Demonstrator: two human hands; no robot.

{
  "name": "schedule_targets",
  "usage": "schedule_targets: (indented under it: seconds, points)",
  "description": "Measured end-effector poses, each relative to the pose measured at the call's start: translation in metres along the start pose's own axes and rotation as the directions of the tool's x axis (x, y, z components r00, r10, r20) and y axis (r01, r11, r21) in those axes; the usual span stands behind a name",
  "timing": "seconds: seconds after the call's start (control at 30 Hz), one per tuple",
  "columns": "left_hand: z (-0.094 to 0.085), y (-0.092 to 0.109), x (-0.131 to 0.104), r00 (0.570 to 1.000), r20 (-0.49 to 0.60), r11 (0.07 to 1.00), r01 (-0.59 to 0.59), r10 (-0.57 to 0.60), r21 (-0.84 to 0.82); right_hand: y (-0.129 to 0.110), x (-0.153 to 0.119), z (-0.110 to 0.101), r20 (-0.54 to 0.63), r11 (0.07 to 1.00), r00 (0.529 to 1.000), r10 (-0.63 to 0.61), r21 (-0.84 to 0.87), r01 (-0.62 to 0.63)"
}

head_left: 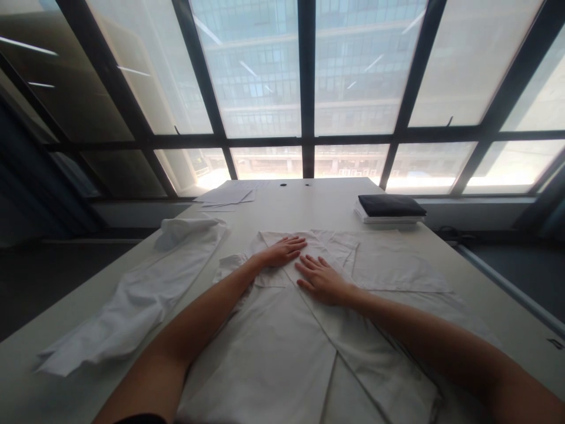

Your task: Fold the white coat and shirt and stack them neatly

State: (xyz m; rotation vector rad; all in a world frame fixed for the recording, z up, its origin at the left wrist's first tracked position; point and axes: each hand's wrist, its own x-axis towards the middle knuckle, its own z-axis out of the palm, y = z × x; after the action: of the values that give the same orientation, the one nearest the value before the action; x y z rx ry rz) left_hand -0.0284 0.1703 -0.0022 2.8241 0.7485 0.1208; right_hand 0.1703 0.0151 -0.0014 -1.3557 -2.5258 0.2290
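Observation:
A white garment [273,335] is spread over the table in front of me, with overlapping layers and a diagonal edge running down its middle. My left hand [285,250] lies flat on its upper part, fingers stretched to the right. Just below and to the right, my right hand [322,280] rests palm down on the same cloth, its fingers apart and pointing up and left. The two hands are close but not touching. Neither hand grips the fabric. Beyond my right hand, a flat part of the cloth extends to the right.
Another white garment [141,294] lies loosely along the left side of the white table [304,206]. Papers [227,196] lie at the far left. A folded black cloth [391,205] sits on folded white cloth [388,219] at the far right. Windows stand behind.

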Motion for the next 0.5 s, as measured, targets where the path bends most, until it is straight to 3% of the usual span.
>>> schedule_targets:
  seconds: [0.3, 0.5]
  points:
    - [0.003, -0.003, 0.001, 1.000, -0.027, 1.000, -0.010, 0.010, -0.002, 0.024, 0.009, 0.004, -0.044, 0.968, 0.968, 0.245, -0.038, -0.247]
    - [0.003, -0.002, 0.002, 1.000, -0.026, 1.000, -0.007, 0.007, -0.008, 0.030, 0.012, 0.001, -0.059, 0.951, 0.950, 0.307, -0.026, -0.308]
